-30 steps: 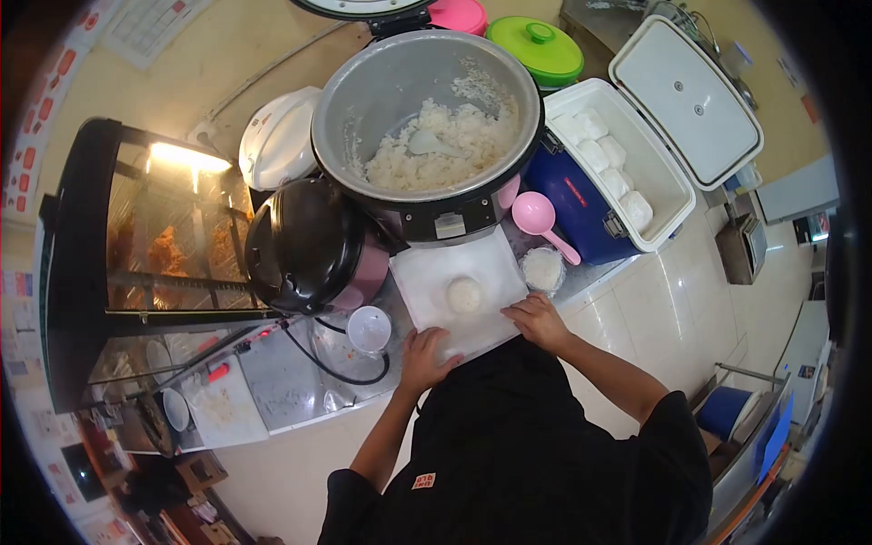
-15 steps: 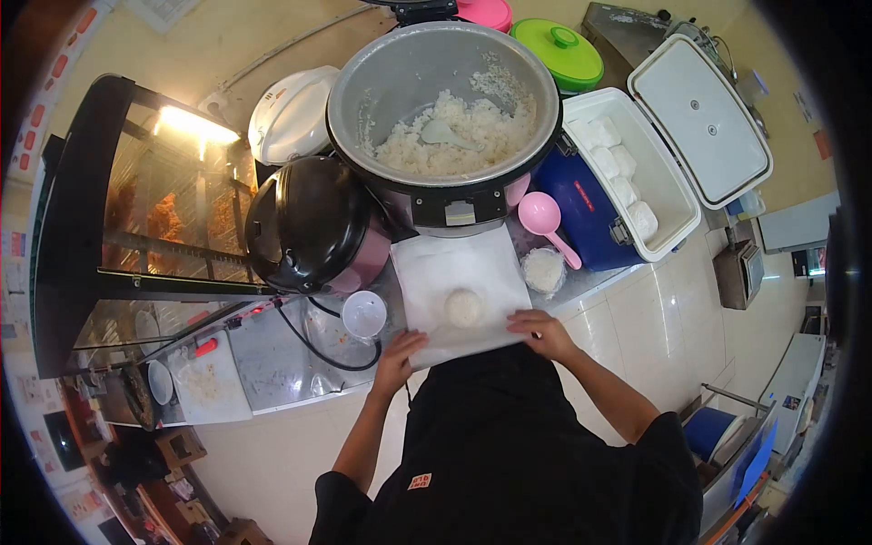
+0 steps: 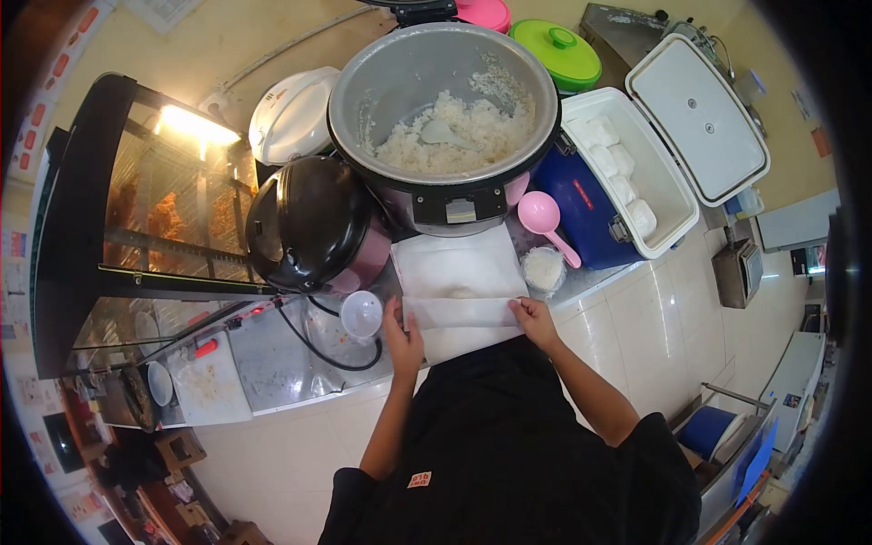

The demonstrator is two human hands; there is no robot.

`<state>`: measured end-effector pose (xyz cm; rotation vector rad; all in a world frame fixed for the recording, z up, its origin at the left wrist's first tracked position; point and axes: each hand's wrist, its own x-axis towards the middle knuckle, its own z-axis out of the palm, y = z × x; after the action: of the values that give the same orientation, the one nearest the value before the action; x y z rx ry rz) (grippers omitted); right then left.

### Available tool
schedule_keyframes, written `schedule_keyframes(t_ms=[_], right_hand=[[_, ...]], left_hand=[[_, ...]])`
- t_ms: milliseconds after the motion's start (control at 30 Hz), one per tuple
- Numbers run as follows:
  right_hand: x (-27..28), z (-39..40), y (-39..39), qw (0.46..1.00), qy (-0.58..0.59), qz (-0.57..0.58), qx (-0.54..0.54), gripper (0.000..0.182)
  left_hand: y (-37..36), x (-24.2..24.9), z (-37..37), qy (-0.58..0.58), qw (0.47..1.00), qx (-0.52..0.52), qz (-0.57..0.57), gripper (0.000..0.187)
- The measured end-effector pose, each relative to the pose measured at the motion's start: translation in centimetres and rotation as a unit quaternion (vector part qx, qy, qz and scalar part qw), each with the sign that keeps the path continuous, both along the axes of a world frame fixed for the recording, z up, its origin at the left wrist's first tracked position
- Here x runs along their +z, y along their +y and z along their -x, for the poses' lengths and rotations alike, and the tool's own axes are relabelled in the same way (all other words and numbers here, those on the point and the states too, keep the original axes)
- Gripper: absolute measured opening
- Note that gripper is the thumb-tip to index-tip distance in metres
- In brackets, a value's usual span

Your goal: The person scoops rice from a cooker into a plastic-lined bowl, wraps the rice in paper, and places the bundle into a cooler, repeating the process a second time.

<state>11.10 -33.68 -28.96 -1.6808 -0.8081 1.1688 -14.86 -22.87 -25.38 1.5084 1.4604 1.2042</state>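
A sheet of white paper (image 3: 460, 312) is folded up over a rice ball (image 3: 460, 293), whose top edge just shows above the fold. My left hand (image 3: 401, 336) holds the left edge of the folded paper between thumb and fingers. At the right edge, my right hand (image 3: 534, 320) pinches the paper's corner. More white sheets (image 3: 454, 257) lie flat beneath. Right of them sits a clear-wrapped rice portion (image 3: 544, 270), beside a pink ladle (image 3: 540, 213). A small white cup (image 3: 361, 314) stands just left of my left hand.
Behind the paper stands a large rice pot (image 3: 445, 173) with a paddle in the rice. An open blue cooler (image 3: 581, 207) holds several white wrapped packets. At left are a dark-lidded cooker (image 3: 309, 222), a lit display case (image 3: 109, 272) and a cutting board (image 3: 213, 386).
Both hands have moved the paper's near edge up and away from my body, over the rice ball, which was uncovered before. My left hand now stands more upright.
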Motion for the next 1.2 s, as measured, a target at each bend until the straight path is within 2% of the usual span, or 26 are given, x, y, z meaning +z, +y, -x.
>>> schedule_keyframes(t_ms=[100,200,267,367,467,667,867,967,1067,1200], right_hand=[[0.0,0.1,0.2,1.000,-0.008,0.006,-0.007,0.034],[0.6,0.1,-0.2,1.000,-0.021,0.015,-0.014,0.033],[2.7,0.5,-0.2,0.998,-0.051,0.002,-0.035,0.035],[3.0,0.2,-2.0,0.992,-0.072,0.086,-0.053,0.043],[4.4,-1.0,-2.6,0.972,0.101,0.211,-0.005,0.056],[5.1,-2.2,-1.0,0.960,0.179,0.217,-0.004,0.071],[5.6,-2.3,0.8,0.969,0.181,0.168,-0.020,0.077],[4.3,-3.7,0.1,0.950,0.185,0.249,0.029,0.076],[3.8,-3.7,-0.3,0.953,0.190,0.234,0.028,0.075],[2.7,-2.6,0.7,0.972,0.184,0.146,-0.018,0.078]], left_hand=[[-2.0,2.5,0.8,0.226,0.954,-0.138,-0.139,0.040],[-1.8,4.0,-0.2,0.213,0.877,-0.419,-0.097,0.053],[-2.5,3.7,-1.1,0.260,0.861,-0.428,-0.082,0.053],[-2.9,2.7,-1.2,0.310,0.853,-0.416,-0.066,0.055],[-3.0,2.7,-1.3,0.324,0.854,-0.404,-0.048,0.058],[-3.4,2.2,-1.9,0.329,0.865,-0.377,-0.037,0.060],[-3.7,2.5,-2.1,0.326,0.872,-0.364,-0.024,0.061],[-3.9,2.5,-2.1,0.327,0.873,-0.362,-0.025,0.061],[-3.8,2.4,-2.2,0.329,0.874,-0.356,-0.030,0.061],[-3.7,2.4,-2.4,0.326,0.876,-0.354,-0.024,0.062]])
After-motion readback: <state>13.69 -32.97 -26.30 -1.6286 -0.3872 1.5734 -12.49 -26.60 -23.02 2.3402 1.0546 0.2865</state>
